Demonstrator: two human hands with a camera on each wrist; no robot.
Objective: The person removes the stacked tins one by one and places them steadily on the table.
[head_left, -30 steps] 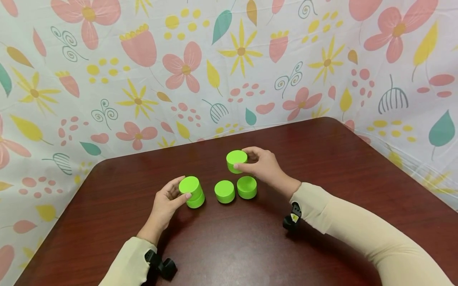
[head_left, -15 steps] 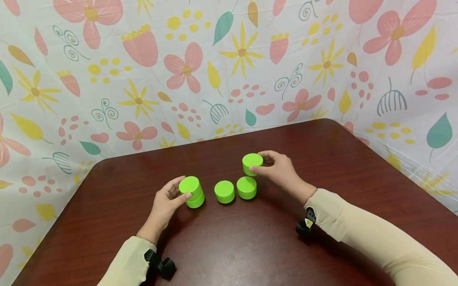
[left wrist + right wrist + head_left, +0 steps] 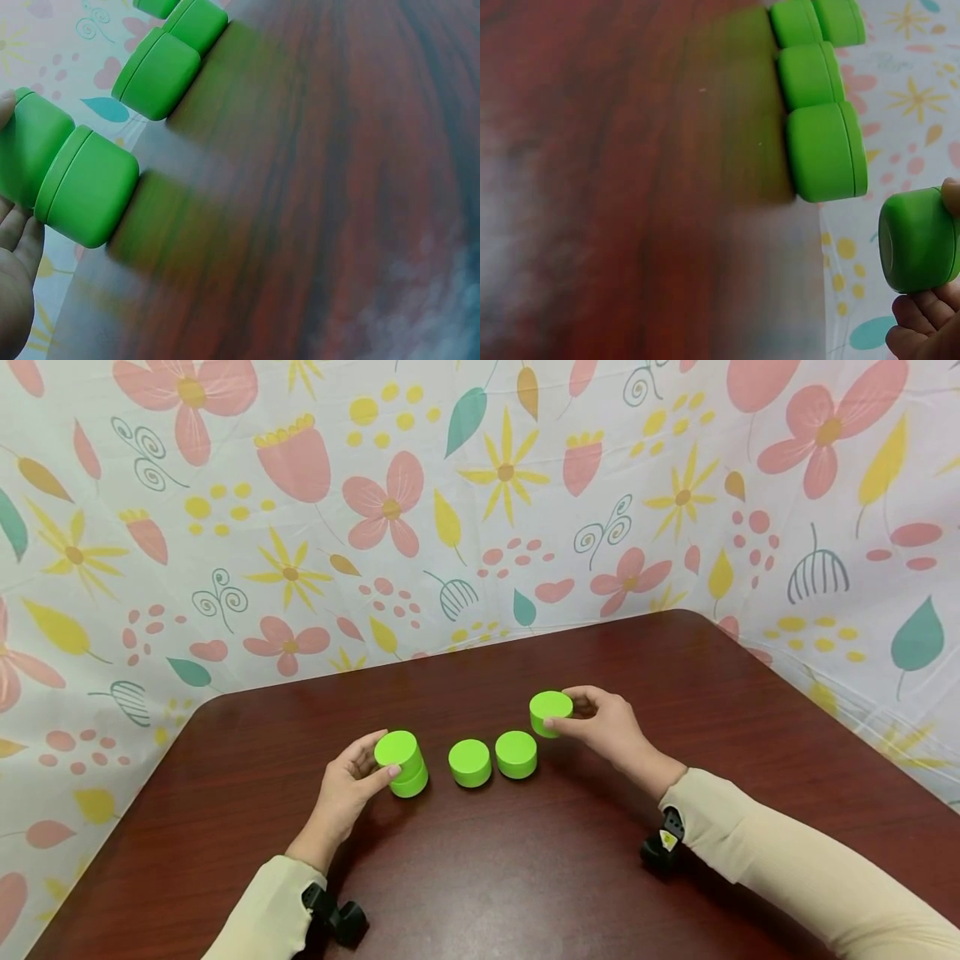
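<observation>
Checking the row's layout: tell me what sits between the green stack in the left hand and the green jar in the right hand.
Two short round green plastic jars stand side by side on the table, plain in the head view.

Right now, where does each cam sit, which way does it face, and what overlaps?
Head: above the table, looking forward and down; both hands and sleeves show.
Left wrist: low beside the left hand, facing the stacked green jars; palm and fingers show.
Right wrist: low beside the right hand, facing the lifted green jar; fingertips show.
Shared: both wrist views show the two middle jars.
</observation>
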